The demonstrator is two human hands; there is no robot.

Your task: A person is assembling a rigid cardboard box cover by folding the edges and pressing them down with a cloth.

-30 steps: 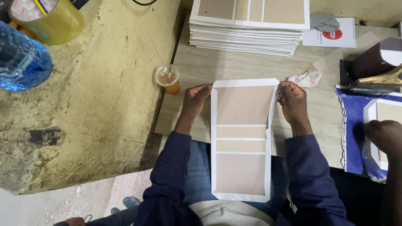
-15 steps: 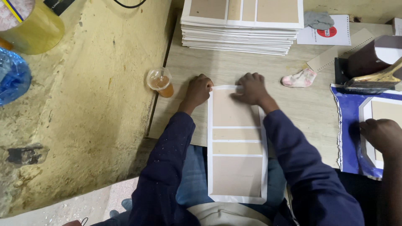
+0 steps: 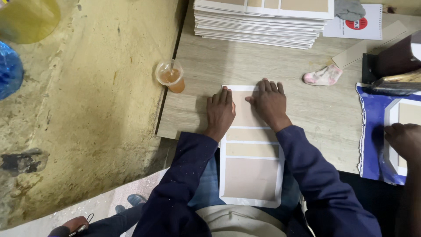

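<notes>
Lying with its long axis running straight away from the person's body, the cover sheet (image 3: pixel 251 169) has its far end on the wooden table (image 3: pixel 263 66) and its near end hanging over the table edge above the lap. It is a white-bordered rectangle with tan board panels set in it: a large panel at the far end, two narrow strips across the middle, and a large panel at the near end. White gaps separate the panels. It looks flat, with no visible curl.

Left hand (image 3: pixel 220 112): palm down on the far left edge of the sheet, fingers together and extended, gripping nothing.
Right hand (image 3: pixel 268 103): palm down on the far panel, fingers slightly spread, flat, gripping nothing. The two hands are just beside each other.

Surroundings: a stack of similar sheets (image 3: pixel 263 22) sits farther back on the table. A plastic cup (image 3: pixel 170 76) with amber liquid stands near the table's left edge. A crumpled pinkish cloth (image 3: pixel 323 75) lies to the right. Another person's hand (image 3: pixel 403 140) rests on a blue sheet (image 3: pixel 372 131) at the far right.
</notes>
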